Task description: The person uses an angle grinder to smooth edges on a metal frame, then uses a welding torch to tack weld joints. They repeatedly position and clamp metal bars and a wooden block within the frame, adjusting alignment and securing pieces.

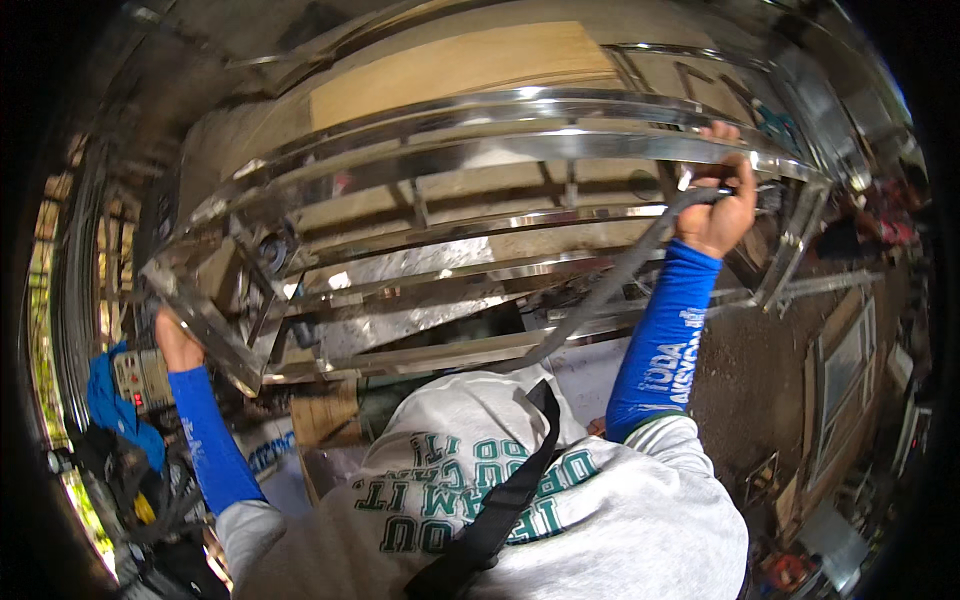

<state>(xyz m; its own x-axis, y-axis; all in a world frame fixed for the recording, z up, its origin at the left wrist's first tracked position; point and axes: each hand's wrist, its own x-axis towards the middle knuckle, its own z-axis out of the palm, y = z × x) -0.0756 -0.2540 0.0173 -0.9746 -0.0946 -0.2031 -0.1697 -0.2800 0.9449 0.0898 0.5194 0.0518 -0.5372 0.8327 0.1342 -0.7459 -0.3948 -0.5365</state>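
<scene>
A long frame of shiny square metal tubes, with several rails and short cross pieces, spans the view before me. My left hand is at its left end, closed against the outer tube, with the fingers mostly hidden behind it. At the upper right, my right hand is closed at the frame's top rails, its fingertips showing past a rail. A thick grey cable runs up from my waist into the right hand. What its far end carries is mostly hidden by the hand.
A plywood board lies beyond the frame. To the left stand a box-shaped machine with a panel and a blue cloth. A wooden framed panel lies at right on the dark floor. Metal tubes stand along the left.
</scene>
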